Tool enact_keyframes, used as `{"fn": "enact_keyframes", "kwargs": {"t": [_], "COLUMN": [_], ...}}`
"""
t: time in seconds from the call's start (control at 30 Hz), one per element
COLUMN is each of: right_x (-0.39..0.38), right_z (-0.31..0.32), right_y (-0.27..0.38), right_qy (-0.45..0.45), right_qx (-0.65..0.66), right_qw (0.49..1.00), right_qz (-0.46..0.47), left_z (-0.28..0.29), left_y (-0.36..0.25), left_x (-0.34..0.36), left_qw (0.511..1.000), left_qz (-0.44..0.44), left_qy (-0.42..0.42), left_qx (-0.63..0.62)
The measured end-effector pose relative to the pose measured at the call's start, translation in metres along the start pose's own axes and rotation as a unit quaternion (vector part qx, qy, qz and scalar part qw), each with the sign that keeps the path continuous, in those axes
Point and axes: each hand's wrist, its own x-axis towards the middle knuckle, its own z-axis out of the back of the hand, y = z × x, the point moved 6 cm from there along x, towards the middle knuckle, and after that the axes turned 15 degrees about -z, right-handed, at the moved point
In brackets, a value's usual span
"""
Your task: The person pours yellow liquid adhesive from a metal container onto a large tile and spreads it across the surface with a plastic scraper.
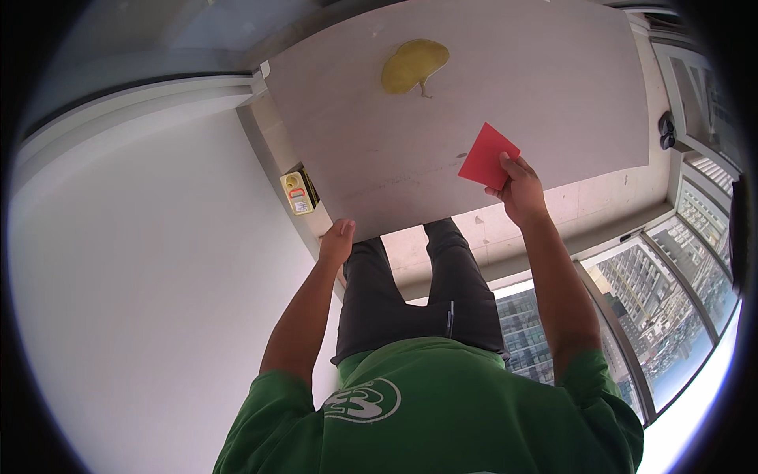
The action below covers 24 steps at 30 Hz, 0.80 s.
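My right hand (521, 189) pinches a flat red square card (483, 154) by one corner and holds it over the near right part of a large grey tabletop (489, 63). At the near left corner of that tabletop, my left hand (338, 239) has its fingers closed on the edge. Farther back on the surface lies a mustard-yellow, fan-shaped piece (414, 67) with a thin stem, like a ginkgo leaf. It is well apart from both hands.
A pale yellow box-like item (298, 193) sits low beside the table's left edge. A white wall (158, 261) rises at the left. Large windows (655, 292) are at the right, with dark footwear-like items (667, 130) beyond the table's right edge.
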Motion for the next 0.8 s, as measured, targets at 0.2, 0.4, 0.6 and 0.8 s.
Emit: {"fn": "enact_keyframes", "kwargs": {"t": [0.2, 0.4, 0.6, 0.8], "right_x": [0.046, 0.063, 0.075, 0.080], "right_z": [-0.029, -0.070, -0.095, -0.117], "right_y": [-0.025, -0.065, -0.092, -0.081], "right_qy": [-0.053, -0.053, -0.067, -0.063], "right_qx": [-0.053, -0.113, -0.152, -0.195], "right_qw": [0.997, 0.992, 0.986, 0.979], "right_qz": [0.016, 0.016, 0.002, 0.022], "left_z": [0.080, 0.126, 0.113, 0.109], "left_y": [0.017, 0.024, 0.024, 0.026], "left_x": [0.147, 0.230, 0.242, 0.236], "left_qw": [0.944, 0.904, 0.932, 0.914], "left_qz": [-0.054, 0.002, 0.006, -0.030], "left_qy": [-0.319, -0.424, -0.353, -0.387], "left_qx": [0.068, -0.059, -0.088, -0.120]}}
